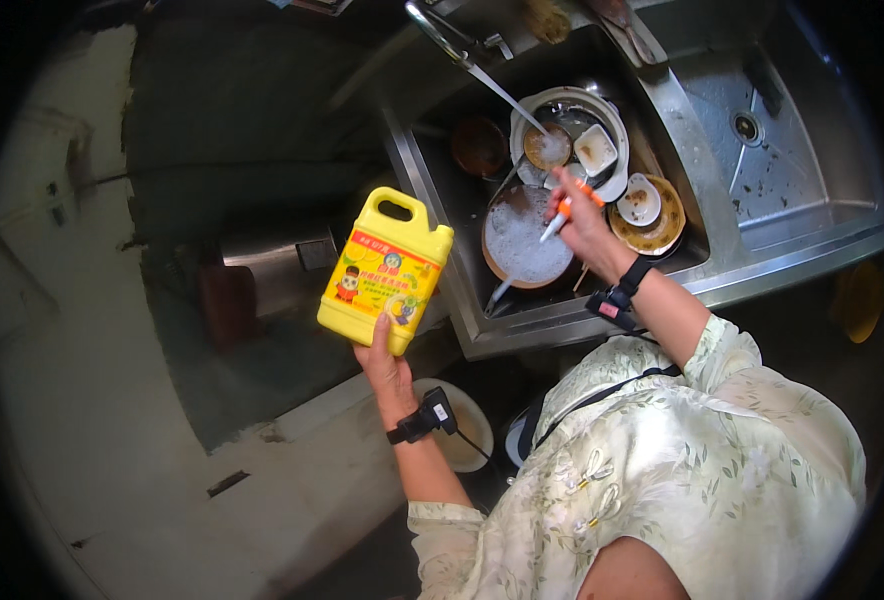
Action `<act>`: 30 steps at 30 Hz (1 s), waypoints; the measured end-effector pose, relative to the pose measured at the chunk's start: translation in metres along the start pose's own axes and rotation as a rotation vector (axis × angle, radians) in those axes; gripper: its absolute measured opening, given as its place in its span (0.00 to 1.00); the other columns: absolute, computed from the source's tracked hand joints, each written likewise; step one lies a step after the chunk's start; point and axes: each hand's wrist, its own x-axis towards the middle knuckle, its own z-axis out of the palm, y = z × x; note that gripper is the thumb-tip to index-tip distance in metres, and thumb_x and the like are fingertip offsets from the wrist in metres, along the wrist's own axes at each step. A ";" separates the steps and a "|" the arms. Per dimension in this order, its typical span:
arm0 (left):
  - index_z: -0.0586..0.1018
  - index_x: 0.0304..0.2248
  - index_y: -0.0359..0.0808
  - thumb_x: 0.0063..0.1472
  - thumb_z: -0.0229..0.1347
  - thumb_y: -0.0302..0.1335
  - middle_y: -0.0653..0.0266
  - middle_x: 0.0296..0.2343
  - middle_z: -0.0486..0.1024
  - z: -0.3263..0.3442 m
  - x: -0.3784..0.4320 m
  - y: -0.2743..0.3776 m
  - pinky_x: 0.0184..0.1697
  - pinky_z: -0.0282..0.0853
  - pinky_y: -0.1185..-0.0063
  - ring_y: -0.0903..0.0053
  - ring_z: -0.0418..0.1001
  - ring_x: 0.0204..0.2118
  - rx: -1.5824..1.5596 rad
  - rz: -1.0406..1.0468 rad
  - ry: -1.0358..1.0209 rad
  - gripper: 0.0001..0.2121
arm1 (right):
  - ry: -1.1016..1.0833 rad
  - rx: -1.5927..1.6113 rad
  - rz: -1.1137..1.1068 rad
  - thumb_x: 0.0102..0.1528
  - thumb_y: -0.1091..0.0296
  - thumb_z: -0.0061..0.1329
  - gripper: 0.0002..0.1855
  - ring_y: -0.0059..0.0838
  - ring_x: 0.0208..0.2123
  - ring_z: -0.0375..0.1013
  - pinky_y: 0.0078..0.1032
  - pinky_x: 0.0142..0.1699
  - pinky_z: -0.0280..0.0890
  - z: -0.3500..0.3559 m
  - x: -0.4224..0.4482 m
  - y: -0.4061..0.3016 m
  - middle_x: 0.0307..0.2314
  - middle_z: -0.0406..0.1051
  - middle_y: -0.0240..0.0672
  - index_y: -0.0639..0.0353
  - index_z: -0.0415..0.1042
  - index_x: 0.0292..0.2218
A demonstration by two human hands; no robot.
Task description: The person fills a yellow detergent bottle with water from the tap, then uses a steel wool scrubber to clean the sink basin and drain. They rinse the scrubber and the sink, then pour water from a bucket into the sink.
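Note:
My left hand (384, 366) holds a yellow plastic jug (383, 271) by its lower end, left of the sink. Above the left basin, my right hand (581, 217) grips an orange and white pump dispenser top (560, 221). Beneath it is a round pan (526, 244) of foamy water. Water from the faucet (436, 30) runs into a small round bowl (548, 146) inside a large white pot (617, 127), beside a square white dish (596, 150). A small white bowl (639, 200) with food bits sits on a yellow patterned bowl (667, 236).
A second steel basin (779, 169) with a drain and food scraps lies to the right. A brown bowl (479, 146) stands at the left basin's far left. A scrubbing brush (546, 20) rests behind the basin. Below my left forearm is a pale round bucket (468, 427).

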 end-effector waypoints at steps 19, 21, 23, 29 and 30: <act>0.64 0.59 0.32 0.59 0.59 0.20 0.55 0.53 0.70 -0.076 -0.010 -0.089 0.58 0.66 0.64 0.63 0.70 0.55 -0.409 -0.357 0.201 0.29 | 0.422 -0.141 -0.264 0.65 0.46 0.39 0.19 0.31 0.37 0.69 0.37 0.46 0.64 -0.017 0.115 -0.132 0.36 0.73 0.30 0.51 0.72 0.42; 0.63 0.59 0.32 0.60 0.59 0.20 0.55 0.53 0.70 -0.084 -0.013 -0.096 0.59 0.66 0.64 0.62 0.69 0.55 -0.411 -0.338 0.242 0.29 | 0.397 -0.221 -0.258 0.66 0.42 0.35 0.23 0.31 0.40 0.68 0.36 0.45 0.64 -0.029 0.140 -0.140 0.37 0.73 0.30 0.50 0.72 0.43; 0.63 0.60 0.32 0.60 0.59 0.21 0.55 0.54 0.69 -0.090 -0.019 -0.102 0.59 0.66 0.63 0.61 0.69 0.56 -0.425 -0.320 0.240 0.29 | 0.369 -0.234 -0.225 0.66 0.39 0.31 0.26 0.33 0.38 0.69 0.35 0.44 0.66 -0.034 0.158 -0.139 0.37 0.71 0.34 0.51 0.69 0.46; 0.65 0.59 0.34 0.62 0.59 0.24 0.57 0.53 0.71 -0.099 -0.036 -0.110 0.56 0.68 0.64 0.62 0.71 0.55 -0.443 -0.376 0.377 0.27 | 0.193 -0.300 -0.365 0.65 0.38 0.35 0.27 0.38 0.40 0.69 0.45 0.46 0.70 0.020 0.197 -0.101 0.41 0.67 0.39 0.53 0.63 0.50; 0.65 0.59 0.34 0.62 0.59 0.24 0.57 0.53 0.71 -0.099 -0.036 -0.112 0.56 0.68 0.64 0.62 0.71 0.55 -0.479 -0.354 0.334 0.27 | 0.169 -0.365 -0.402 0.65 0.38 0.35 0.27 0.37 0.40 0.70 0.46 0.47 0.70 0.035 0.201 -0.099 0.42 0.67 0.39 0.52 0.62 0.51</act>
